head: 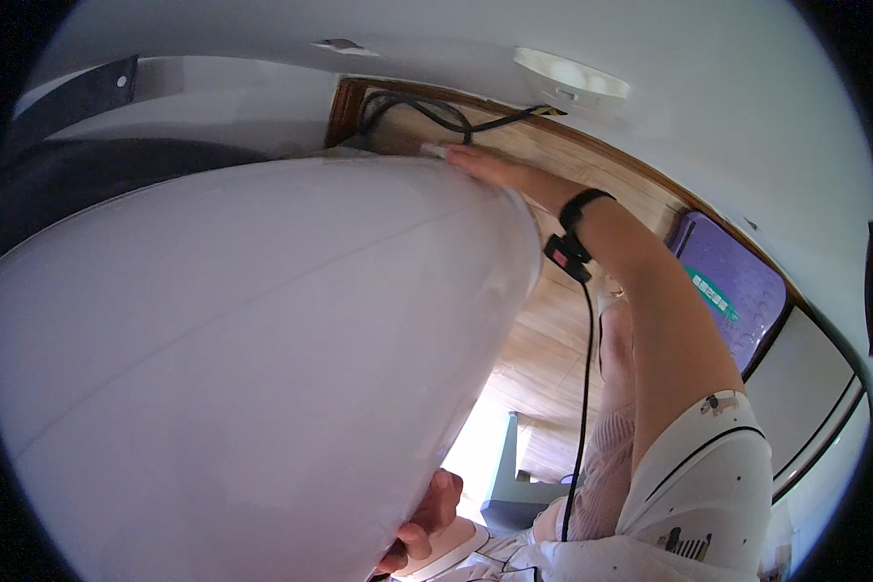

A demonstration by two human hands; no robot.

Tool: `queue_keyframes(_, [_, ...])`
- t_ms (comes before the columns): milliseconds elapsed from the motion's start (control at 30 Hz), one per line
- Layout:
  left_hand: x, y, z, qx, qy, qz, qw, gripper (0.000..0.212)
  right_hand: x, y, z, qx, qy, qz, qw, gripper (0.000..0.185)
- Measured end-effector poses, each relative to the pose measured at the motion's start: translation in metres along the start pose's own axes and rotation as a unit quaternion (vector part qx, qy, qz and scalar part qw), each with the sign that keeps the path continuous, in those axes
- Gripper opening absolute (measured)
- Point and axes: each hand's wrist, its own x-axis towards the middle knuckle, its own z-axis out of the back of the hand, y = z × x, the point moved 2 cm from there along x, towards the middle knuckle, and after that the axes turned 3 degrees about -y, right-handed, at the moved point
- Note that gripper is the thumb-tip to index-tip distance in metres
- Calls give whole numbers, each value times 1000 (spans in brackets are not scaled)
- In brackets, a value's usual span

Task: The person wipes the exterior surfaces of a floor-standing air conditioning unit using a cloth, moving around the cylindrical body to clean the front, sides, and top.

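Note:
A large, smooth white panel (262, 327) with a rounded edge and a faint slanting line fills the left and middle of the view. My right hand (480, 164) grips its far edge, fingers along the rim; the thumb is hidden. At the near edge, my left hand (429, 520) curls its fingers around the side, and the panel hides part of that hand. A black strap (582, 207) circles my right wrist. Attached to it is a small black device (567, 256), from which a thin black cable (588, 393) runs down toward my body.
Beyond the panel, a looped black cord (436, 116) lies on the wood-look floor (545, 342) by the brown baseboard (626, 160). A white fixture (571, 73) is on the wall. To the right stands a purple plastic item (735, 284). Dark material (80, 182) lies at left.

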Motion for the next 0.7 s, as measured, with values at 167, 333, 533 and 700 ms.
queue_keyframes(167, [-1,0,3,5,31,26,999,39,-99,-12,14,-121,-98,-47,987,49])
queue_keyframes(333, [2,-2,3,11,57,51,997,42,-155,-45,23,-173,-100,-34,979,47])
queue_keyframes(533, [9,2,12,14,115,72,991,46,-53,6,17,-236,-53,-42,969,45])
queue_keyframes(700, [12,-3,17,3,172,65,983,54,-44,37,5,-236,-75,-54,967,46])
